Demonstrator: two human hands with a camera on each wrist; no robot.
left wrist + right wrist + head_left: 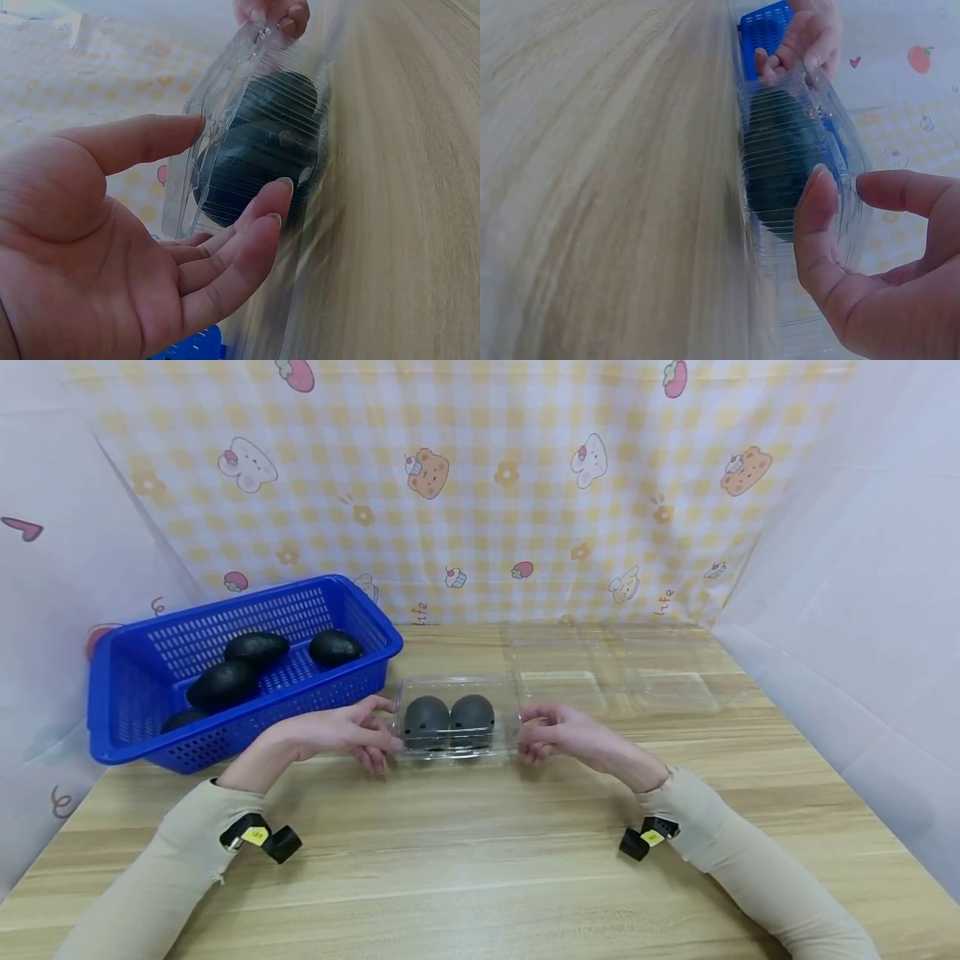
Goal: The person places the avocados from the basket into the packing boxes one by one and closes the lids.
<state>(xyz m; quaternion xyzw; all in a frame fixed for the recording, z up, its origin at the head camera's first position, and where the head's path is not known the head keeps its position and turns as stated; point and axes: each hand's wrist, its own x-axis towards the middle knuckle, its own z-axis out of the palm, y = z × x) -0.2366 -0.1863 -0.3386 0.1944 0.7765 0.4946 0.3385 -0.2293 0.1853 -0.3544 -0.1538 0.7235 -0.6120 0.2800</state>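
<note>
A clear plastic clamshell container stands on the table with its lid over two dark avocados, side by side. My left hand grips its left end; in the left wrist view the thumb touches the rim and the fingers lie along the ribbed side wall. At the opposite end my right hand holds the rim between thumb and fingers, as the right wrist view shows. Both avocados sit inside the container, behind its clear wall. Whether the lid is fully latched I cannot tell.
To the left stands a blue plastic basket with several avocados in it. More clear containers lie at the back right of the wooden table. A checked curtain hangs behind the table.
</note>
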